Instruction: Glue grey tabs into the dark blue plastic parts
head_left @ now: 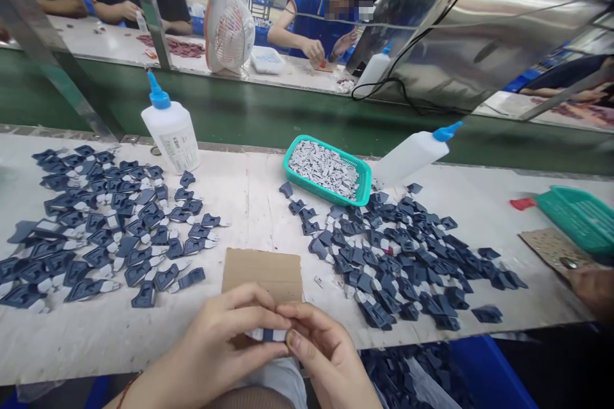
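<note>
Between my two hands, at the front edge of the table, is a small dark blue and white plastic part (268, 335), mostly hidden by fingers. My left hand (215, 339) is closed around its left side, thumb below and fingers above. The fingertips of my right hand (326, 351) pinch its right end. Just beyond the hands a piece of brown cardboard (261, 268) lies flat. Loose dark blue plastic parts with white pieces (398, 249) are heaped to the right, and more such parts (100, 223) are spread to the left.
A green basket (367, 188) holds many small grey-white pieces. White bottles with blue nozzles stand at the left (173, 134) and lean at the right (412, 153). A neighbour's hand (595, 287) is at the right edge. Across a green divider a person in blue (311, 13) works.
</note>
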Available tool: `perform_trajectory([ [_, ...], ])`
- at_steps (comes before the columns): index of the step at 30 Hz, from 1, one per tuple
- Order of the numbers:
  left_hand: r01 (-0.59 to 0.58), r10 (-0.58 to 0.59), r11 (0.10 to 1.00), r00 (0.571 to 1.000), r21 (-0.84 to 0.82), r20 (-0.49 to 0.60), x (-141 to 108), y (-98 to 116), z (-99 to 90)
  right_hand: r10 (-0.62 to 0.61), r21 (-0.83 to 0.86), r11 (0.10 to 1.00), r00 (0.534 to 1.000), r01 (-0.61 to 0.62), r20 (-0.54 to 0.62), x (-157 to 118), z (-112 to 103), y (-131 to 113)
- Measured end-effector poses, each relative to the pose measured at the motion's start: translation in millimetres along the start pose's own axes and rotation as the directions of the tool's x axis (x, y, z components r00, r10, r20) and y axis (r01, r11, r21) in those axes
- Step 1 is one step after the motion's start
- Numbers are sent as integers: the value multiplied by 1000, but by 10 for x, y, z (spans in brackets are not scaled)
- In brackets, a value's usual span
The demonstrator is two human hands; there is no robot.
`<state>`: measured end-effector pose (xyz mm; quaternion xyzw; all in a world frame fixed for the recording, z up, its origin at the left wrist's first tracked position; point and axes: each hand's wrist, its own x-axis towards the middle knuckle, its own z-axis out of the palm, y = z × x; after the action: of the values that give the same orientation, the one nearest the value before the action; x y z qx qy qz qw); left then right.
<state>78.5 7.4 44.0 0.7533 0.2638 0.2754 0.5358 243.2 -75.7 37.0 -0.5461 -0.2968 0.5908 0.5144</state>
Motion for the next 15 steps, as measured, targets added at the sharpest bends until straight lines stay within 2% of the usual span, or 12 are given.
perform_trajectory([
  [3,-32,38,993,998,115,-55,175,-30,-144,17,-88,996,999,-13,48,87,-194,-174],
  [6,12,27,962,990,272,-138,340,-190,-344,-123,-341,935,990,93,-68,317,-518,-385],
  [8,77,-14,935,983,347,-180,423,-338,-480,-275,-557,819,946,137,-172,543,-763,-558],
  [9,103,-29,919,980,379,-195,455,-410,-543,-394,-688,707,899,164,-190,672,-879,-649],
  [10,120,-37,902,979,415,-202,480,-474,-600,-488,-815,557,857,159,-167,811,-985,-741],
  [11,129,-37,882,978,454,-205,498,-528,-649,-532,-852,500,831,153,-163,955,-1078,-829],
  [13,131,-29,836,980,533,-194,519,-603,-721,-564,-897,418,815,143,-133,1251,-1223,-986],
  [15,121,-17,789,984,603,-175,528,-639,-756,-552,-932,340,829,128,-88,1529,-1320,-1102],
])
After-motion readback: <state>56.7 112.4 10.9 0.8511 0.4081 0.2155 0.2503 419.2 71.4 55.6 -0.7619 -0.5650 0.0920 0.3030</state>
